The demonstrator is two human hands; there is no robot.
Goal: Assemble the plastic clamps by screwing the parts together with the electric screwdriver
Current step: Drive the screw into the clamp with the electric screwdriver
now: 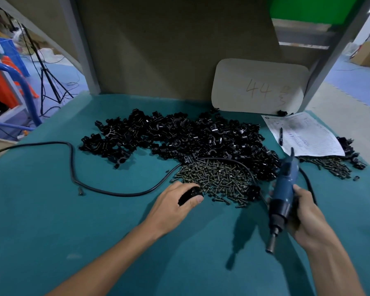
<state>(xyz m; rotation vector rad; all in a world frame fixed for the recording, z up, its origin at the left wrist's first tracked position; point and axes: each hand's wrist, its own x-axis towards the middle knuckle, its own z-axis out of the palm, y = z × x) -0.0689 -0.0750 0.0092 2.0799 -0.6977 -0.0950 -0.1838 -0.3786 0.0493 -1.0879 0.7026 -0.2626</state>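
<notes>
A pale card (259,86) leaning against the back panel (169,50) carries the handwritten number "44" in faint brown strokes. The smaller marks to its right are scrawled and cannot be made out. The printed sheet (308,135) on the desk (51,210) bears small text, all too blurred to read.

One wide-angle camera, worn on the person's head, faces forward and steeply down onto the teal-covered worktop (51,210). It sits close: both forearms enter from six o'clock, the left hand (173,205) at centre gripping a black plastic clamp part (190,194), the right hand (308,216) at four o'clock gripping the blue electric screwdriver (283,195). The beige back panel (169,50) fills twelve o'clock, and blue workshop floor (58,75) shows at ten o'clock.
</notes>
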